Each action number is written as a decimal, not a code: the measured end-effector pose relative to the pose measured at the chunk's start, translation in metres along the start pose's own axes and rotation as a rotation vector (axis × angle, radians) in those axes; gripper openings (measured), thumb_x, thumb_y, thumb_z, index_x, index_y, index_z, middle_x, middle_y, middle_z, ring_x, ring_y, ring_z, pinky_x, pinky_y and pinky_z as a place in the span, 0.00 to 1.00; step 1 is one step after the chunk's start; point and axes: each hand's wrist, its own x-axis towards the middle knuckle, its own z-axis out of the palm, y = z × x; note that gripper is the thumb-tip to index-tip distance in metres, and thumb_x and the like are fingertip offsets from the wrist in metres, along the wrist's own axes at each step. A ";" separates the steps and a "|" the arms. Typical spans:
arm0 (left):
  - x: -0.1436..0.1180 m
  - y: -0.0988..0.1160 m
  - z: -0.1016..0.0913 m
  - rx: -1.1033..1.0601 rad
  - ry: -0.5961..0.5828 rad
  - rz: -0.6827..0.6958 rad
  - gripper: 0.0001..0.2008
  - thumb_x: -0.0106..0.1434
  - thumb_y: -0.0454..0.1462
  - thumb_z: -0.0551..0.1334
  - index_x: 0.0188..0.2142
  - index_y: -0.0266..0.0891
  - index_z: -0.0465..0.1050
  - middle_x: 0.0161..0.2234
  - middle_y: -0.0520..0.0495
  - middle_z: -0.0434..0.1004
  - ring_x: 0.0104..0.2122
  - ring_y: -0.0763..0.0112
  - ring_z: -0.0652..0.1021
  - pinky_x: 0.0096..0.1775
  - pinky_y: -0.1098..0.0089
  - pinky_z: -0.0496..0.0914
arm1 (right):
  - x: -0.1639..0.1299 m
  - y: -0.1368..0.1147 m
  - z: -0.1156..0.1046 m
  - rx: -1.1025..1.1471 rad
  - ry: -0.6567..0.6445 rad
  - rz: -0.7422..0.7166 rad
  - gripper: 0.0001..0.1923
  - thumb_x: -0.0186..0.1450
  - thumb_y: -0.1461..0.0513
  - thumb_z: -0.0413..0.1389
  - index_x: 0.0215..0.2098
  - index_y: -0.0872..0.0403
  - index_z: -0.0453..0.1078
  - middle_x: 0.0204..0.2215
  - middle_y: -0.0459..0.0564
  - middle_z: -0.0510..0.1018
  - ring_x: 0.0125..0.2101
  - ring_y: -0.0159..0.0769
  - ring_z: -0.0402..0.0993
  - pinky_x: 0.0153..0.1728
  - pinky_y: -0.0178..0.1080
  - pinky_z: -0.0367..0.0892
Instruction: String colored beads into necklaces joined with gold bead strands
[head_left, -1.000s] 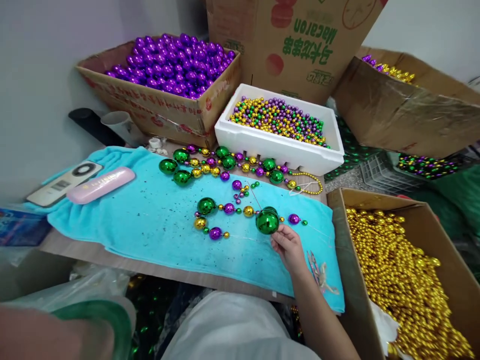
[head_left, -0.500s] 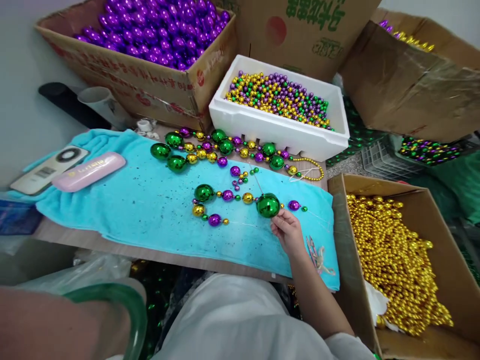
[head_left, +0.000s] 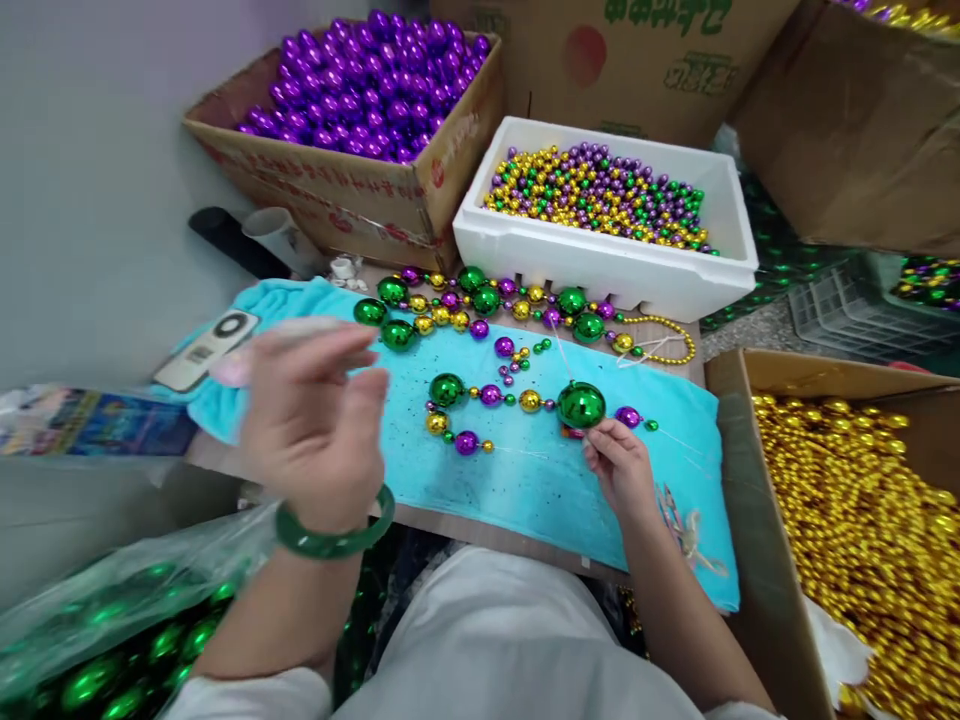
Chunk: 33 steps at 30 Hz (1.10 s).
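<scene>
My right hand [head_left: 621,462] pinches the lower edge of a large shiny green bead [head_left: 581,405]; a thin thread stands up from its top. To the left runs a strung row with a gold bead [head_left: 529,400], a purple bead [head_left: 490,395] and another green bead [head_left: 447,389], curling round to a loose thread end. Beyond my right hand lies a purple bead [head_left: 628,417] beside a small green one. My left hand [head_left: 319,430], with a green bangle [head_left: 336,535] at the wrist, is raised over the towel's left part; motion blurs its fingers, so what they hold cannot be told.
A blue towel [head_left: 517,500] covers the table. Finished-looking bead strands [head_left: 487,300] lie along the back. Behind stand a white foam box [head_left: 600,250] of small beads and a carton [head_left: 352,195] of purple beads. A carton [head_left: 757,500] of gold beads stands right; scissors [head_left: 670,515] lie nearby.
My left hand has come up from the lower left into view above the towel. The view has shifted left. My right hand keeps its pinch on the large green bead.
</scene>
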 end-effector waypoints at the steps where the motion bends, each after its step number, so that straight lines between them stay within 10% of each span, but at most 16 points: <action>1: 0.000 -0.008 -0.001 0.044 -0.043 -0.010 0.09 0.62 0.36 0.62 0.43 0.43 0.74 0.40 0.49 0.71 0.41 0.72 0.73 0.41 0.69 0.72 | 0.000 -0.001 -0.001 0.005 0.003 -0.003 0.12 0.49 0.60 0.66 0.25 0.55 0.67 0.16 0.41 0.70 0.16 0.23 0.62 0.16 0.25 0.56; 9: -0.062 -0.093 -0.003 0.304 -0.362 -0.395 0.10 0.62 0.41 0.59 0.40 0.40 0.75 0.39 0.46 0.71 0.39 0.69 0.74 0.35 0.69 0.72 | 0.003 -0.007 -0.003 0.030 0.001 -0.023 0.13 0.49 0.60 0.67 0.25 0.54 0.68 0.16 0.41 0.71 0.16 0.23 0.62 0.15 0.26 0.54; 16: -0.090 -0.104 -0.003 0.576 -0.567 -0.358 0.23 0.62 0.46 0.59 0.53 0.37 0.66 0.45 0.39 0.69 0.46 0.58 0.73 0.45 0.57 0.71 | 0.002 -0.005 0.000 0.023 0.002 -0.012 0.14 0.48 0.59 0.67 0.26 0.54 0.68 0.16 0.42 0.70 0.16 0.24 0.62 0.15 0.26 0.55; 33: -0.069 -0.143 0.010 0.538 -0.487 -0.391 0.31 0.55 0.36 0.62 0.58 0.36 0.60 0.46 0.39 0.71 0.49 0.55 0.72 0.54 0.53 0.65 | -0.004 -0.012 -0.001 0.008 0.019 -0.031 0.14 0.48 0.59 0.67 0.25 0.54 0.68 0.16 0.42 0.70 0.16 0.23 0.62 0.15 0.26 0.56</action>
